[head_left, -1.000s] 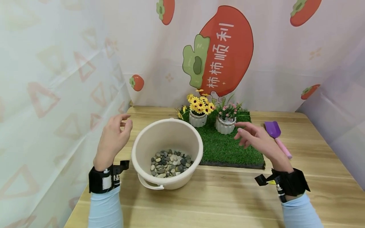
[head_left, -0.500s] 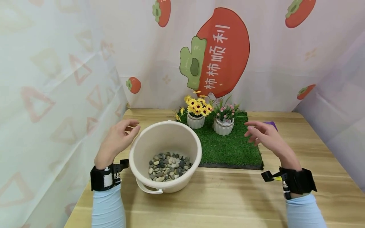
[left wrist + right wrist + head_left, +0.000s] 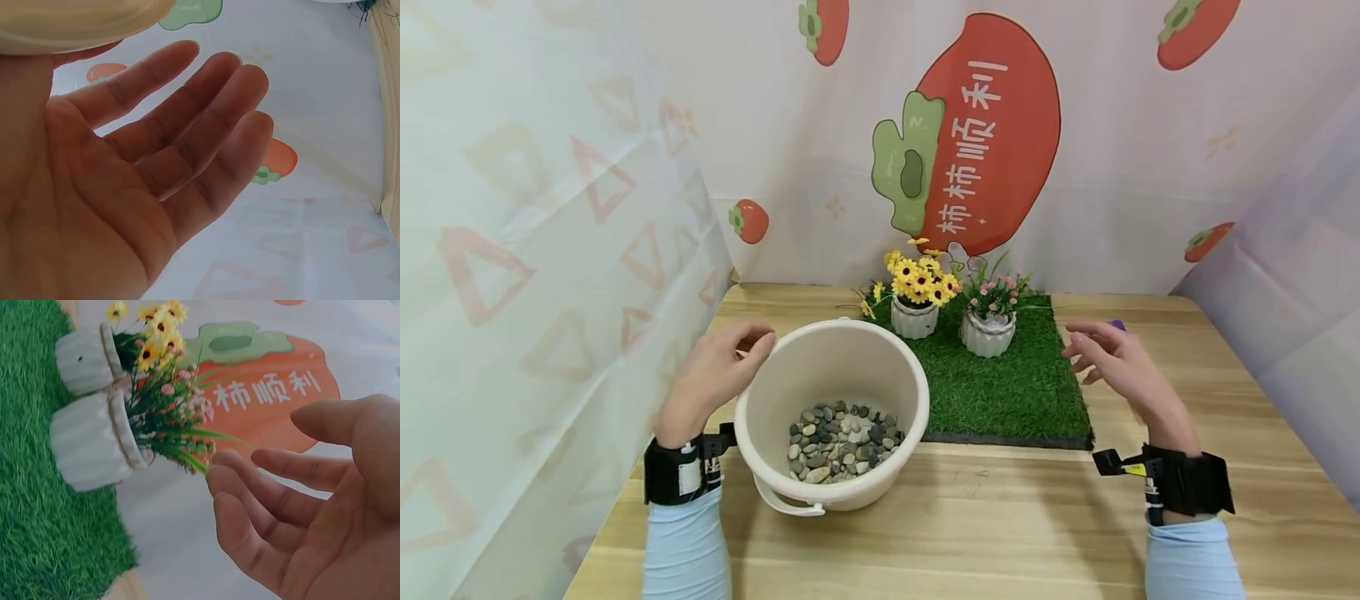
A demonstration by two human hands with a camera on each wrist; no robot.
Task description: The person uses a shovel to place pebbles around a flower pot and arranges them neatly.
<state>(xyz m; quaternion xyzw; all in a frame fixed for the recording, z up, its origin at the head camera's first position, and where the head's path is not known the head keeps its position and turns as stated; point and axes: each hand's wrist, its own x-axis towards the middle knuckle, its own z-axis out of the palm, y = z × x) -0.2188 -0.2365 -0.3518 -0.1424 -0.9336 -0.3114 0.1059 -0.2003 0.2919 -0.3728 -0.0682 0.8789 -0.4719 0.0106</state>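
A cream bucket (image 3: 835, 367) stands left of centre on the table, a layer of grey and pale pebbles (image 3: 842, 437) on its bottom. Beside its upper left rim is my left hand (image 3: 713, 375), thumb close to the edge and fingers loosely bent. In the left wrist view its palm (image 3: 106, 181) faces the camera with nothing in it, and the bucket's rim (image 3: 75, 31) crosses the top corner. My right hand (image 3: 1127, 375) hovers past the right edge of the green turf mat (image 3: 1007, 400), relaxed and holding nothing. Behind it, only a bit of a purple scoop (image 3: 1118, 325) shows.
On the mat's far part stand two white pots, one with yellow flowers (image 3: 914, 318), the other with pink flowers (image 3: 988, 336). The bucket's handle (image 3: 786, 504) hangs at its near side. A printed curtain (image 3: 1120, 167) closes off the back and sides of the wooden table (image 3: 985, 533).
My left hand has moved right, up to the bucket's rim. My right hand has shifted right, away from the flowerpots, and now covers most of the scoop.
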